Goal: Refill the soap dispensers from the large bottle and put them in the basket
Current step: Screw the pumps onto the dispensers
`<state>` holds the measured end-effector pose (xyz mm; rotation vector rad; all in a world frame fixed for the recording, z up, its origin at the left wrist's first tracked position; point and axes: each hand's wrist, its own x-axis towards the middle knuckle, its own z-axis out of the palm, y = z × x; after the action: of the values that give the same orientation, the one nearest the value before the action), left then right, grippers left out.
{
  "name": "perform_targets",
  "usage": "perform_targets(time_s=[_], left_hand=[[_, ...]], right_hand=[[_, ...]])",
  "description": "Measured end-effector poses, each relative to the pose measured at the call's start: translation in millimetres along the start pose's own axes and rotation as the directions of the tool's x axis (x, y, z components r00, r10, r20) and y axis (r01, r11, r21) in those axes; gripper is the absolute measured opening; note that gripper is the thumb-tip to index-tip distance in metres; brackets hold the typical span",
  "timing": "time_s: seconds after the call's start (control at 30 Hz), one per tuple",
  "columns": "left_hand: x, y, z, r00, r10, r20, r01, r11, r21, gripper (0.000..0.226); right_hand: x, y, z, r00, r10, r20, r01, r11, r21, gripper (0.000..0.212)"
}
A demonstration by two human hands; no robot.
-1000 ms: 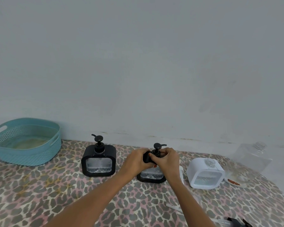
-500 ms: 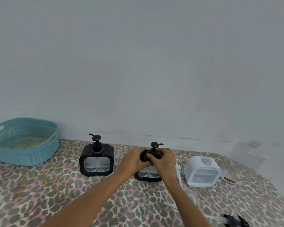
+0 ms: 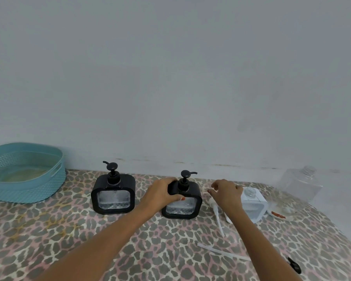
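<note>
Two black square soap dispensers with pumps stand on the leopard-print table. My left hand [image 3: 161, 194] grips the top left corner of the middle black dispenser [image 3: 183, 205]. The other black dispenser [image 3: 113, 194] stands free to its left. My right hand [image 3: 226, 192] hovers with loosely curled fingers, holding nothing, just right of the middle dispenser, over a white pump [image 3: 217, 214] lying on the table. A white dispenser [image 3: 253, 205] with an uncapped neck stands behind that hand. The large clear bottle [image 3: 301, 184], uncapped, is at the far right. The teal basket [image 3: 26, 173] sits far left.
A pump tube [image 3: 223, 252] and a black pump head [image 3: 294, 265] lie near the front right. A small dish [image 3: 280, 213] sits by the white dispenser. A grey wall runs behind the table, whose edge falls away at the right.
My right hand has let go of the middle dispenser's pump and moved right, over the white pump. My left hand still holds the dispenser.
</note>
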<state>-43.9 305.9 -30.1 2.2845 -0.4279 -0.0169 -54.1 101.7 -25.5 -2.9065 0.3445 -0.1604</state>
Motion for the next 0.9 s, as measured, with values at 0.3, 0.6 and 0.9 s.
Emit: perform_targets(time_s=[0.3, 0.6, 0.9], left_hand=[[0, 2, -1, 1.0, -0.012, -0.005, 0.012, 1.0, 0.013, 0.049], [0, 2, -1, 1.0, -0.026, 0.007, 0.026, 1.0, 0.017, 0.051], [-3, 6, -1, 0.998, -0.054, 0.029, 0.054, 0.998, -0.008, 0.051]], right_hand=[[9, -7, 28, 0.99, -0.002, 0.141, 0.078, 0.841, -0.535, 0.022], [3, -14, 40, 0.995, -0.016, 0.099, 0.069, 0.824, -0.562, 0.016], [-3, -20, -5, 0.994, 0.01, -0.112, -0.017, 0.998, -0.064, 0.027]])
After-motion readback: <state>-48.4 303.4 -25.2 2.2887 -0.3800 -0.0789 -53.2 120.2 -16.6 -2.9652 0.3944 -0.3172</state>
